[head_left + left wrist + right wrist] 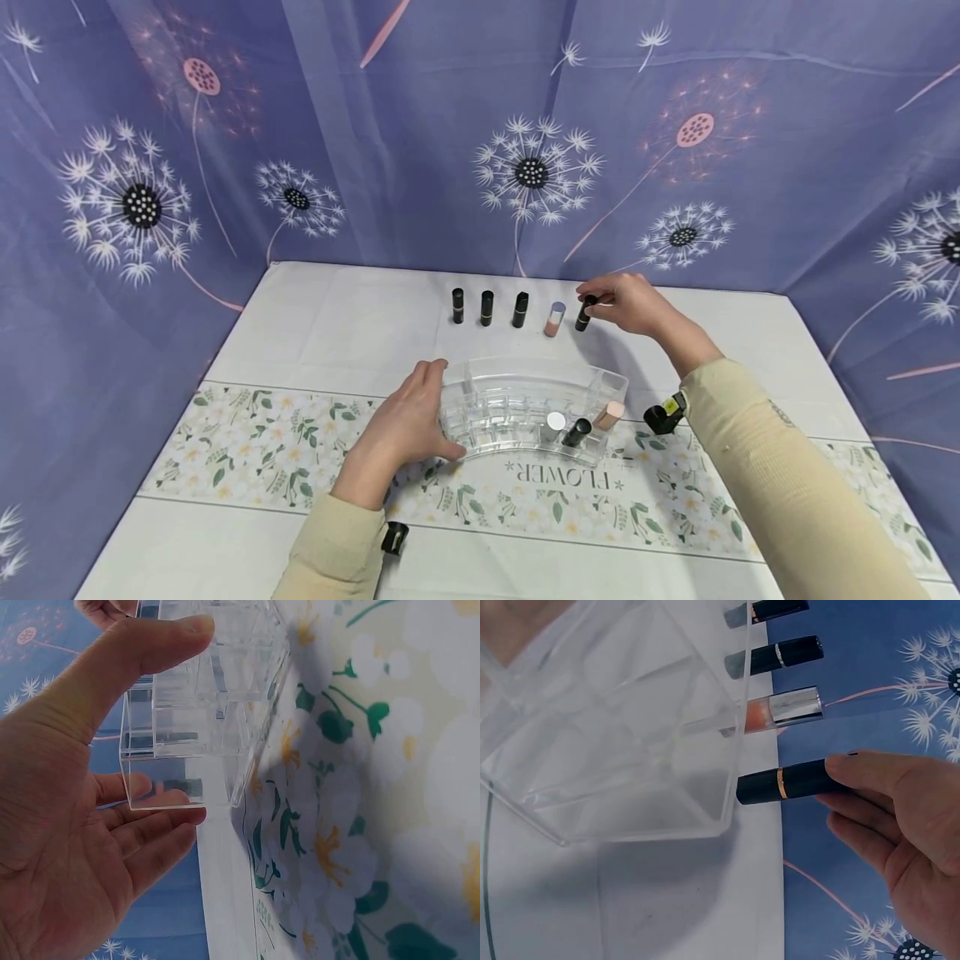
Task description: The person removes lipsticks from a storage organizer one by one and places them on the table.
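Observation:
My right hand point(630, 304) pinches the upper end of a black lipstick point(787, 781) with a gold band, at the right end of a row on the table. The lipstick stands nearly upright, tilted slightly. Beside it stands a pink lipstick point(554, 320) with a silvery cap. My left hand point(408, 417) grips the left end of a clear, curved lipstick organizer point(498, 367), thumb at the near side and fingers at the far side. In the organizer's right part are a white-topped tube point(553, 427), a black tube point(577, 432) and a rose-gold tube point(609, 415).
Further left in the row stand three black lipsticks, the leftmost lipstick point(458, 307) near the middle of the table's back. A white table cover point(225, 533) with a floral band lies under everything. Blue dandelion-print curtains point(420, 167) enclose the back and sides.

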`<state>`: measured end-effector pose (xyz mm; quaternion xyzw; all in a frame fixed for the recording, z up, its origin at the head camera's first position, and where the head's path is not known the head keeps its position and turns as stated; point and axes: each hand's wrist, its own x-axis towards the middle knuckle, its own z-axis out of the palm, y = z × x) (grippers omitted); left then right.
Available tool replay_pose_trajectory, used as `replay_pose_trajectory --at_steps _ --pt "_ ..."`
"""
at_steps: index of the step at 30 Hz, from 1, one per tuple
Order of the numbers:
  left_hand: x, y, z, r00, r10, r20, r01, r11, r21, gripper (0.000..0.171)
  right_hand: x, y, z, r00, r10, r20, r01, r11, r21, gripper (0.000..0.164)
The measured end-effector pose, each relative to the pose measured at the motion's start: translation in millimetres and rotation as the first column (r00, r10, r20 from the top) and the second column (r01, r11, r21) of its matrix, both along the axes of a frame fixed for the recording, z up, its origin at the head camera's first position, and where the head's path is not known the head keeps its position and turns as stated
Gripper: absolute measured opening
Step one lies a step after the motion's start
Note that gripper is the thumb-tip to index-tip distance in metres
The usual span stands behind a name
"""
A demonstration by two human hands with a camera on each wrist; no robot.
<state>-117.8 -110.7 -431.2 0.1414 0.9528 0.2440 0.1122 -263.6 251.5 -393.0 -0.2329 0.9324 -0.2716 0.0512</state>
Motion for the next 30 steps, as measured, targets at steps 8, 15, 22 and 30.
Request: replay_pose_trajectory --at_steps 8,15,22,30 --pt "-0.9 1 0.0 1.000 0.000 -0.005 0.000 1.000 0.001 0.130 -2.1 3 -5.6 0.999 -0.007 0.032 0.007 1.000 0.010 0.037" --pt "-1.1 1 0.3 1.000 -0.003 -0.006 0.003 1.000 0.002 0.130 -1.4 6 -8.6 0.999 -0.017 0.046 0.016 1.000 0.009 0.037" --pt "-1.5 1 0.2 1.000 -0.002 0.001 0.002 1.000 -0.006 0.130 -0.4 7 -6.8 0.998 0.001 0.056 -0.002 1.000 0.013 0.041" --pt "-0.9 -1 1.7 1.000 0.001 0.013 -0.001 1.000 -0.011 0.130 6.3 8 9.1 0.998 0.062 -0.005 -0.062 0.996 0.072 0.041"
